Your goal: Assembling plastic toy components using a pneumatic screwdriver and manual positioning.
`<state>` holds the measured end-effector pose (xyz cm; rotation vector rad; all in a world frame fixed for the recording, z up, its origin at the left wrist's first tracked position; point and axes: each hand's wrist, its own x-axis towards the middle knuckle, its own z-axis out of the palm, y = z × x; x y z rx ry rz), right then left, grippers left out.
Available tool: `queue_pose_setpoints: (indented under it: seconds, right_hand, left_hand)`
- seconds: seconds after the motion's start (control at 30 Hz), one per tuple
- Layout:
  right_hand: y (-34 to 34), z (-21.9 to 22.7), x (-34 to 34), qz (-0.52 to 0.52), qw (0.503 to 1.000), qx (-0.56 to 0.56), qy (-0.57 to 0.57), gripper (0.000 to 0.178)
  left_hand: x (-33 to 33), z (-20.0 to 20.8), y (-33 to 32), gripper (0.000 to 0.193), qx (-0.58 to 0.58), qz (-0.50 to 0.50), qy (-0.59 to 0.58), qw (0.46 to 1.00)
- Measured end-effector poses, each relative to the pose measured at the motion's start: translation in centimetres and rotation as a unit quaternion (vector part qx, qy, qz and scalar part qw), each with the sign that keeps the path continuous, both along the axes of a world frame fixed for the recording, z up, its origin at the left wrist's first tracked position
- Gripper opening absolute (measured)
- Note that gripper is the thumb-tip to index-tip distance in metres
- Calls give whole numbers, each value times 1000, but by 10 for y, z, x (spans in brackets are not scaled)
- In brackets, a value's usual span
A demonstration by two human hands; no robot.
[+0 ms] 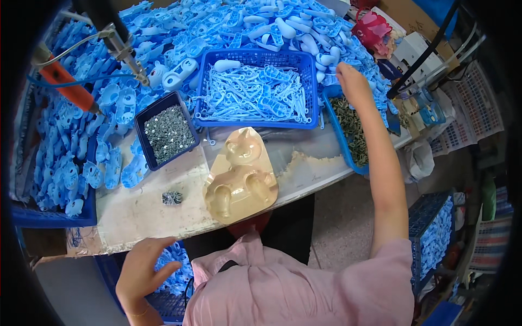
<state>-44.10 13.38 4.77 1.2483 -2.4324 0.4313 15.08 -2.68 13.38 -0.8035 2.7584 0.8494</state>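
Note:
My right hand (354, 86) is stretched out to the far right, at the edge of a heap of light-blue plastic shell parts (304, 24). Its fingers are bent and pressed together; what they hold, if anything, I cannot make out. Beneath that forearm stands a light-blue tray (346, 149) of small dark metal pieces. My left hand (142, 269) hangs in front of the table's near edge, thumb apart from the fingers, holding nothing. Between my arms a cream fixture (239, 182) with rounded, figure-shaped hollows lies on the table, with nothing set in it.
A blue basket (258, 124) of thin light-blue parts stands behind the fixture. Left of it is a dark box (166, 130) of small metal pieces. A small dark metal clump (172, 198) lies nearer. An orange-handled tool (68, 81) hangs at upper left. A crate (416, 239) stands at right.

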Motion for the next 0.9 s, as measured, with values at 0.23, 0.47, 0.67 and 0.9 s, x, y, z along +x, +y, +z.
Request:
queue_pose_setpoints:
  seconds: [0.23, 0.47, 0.67, 0.9]
  right_hand:
    - [25, 62, 75, 29, 933, -80, -348, 15]
    - [34, 27, 221, 120, 649, -105, -744, 22]
    - [42, 18, 128, 67, 855, -118, -501, 23]
    - [40, -35, -7, -193, 975, 82, -79, 51]
  left_hand:
    - [-126, -36, 29, 41, 41, -166, 253, 952]
    - [-202, -76, 54, 52, -236, -189, 304, 903]
    - [-182, -86, 41, 44, -178, -198, 372, 889]
    - [-155, -81, 38, 37, -132, -159, 382, 901]
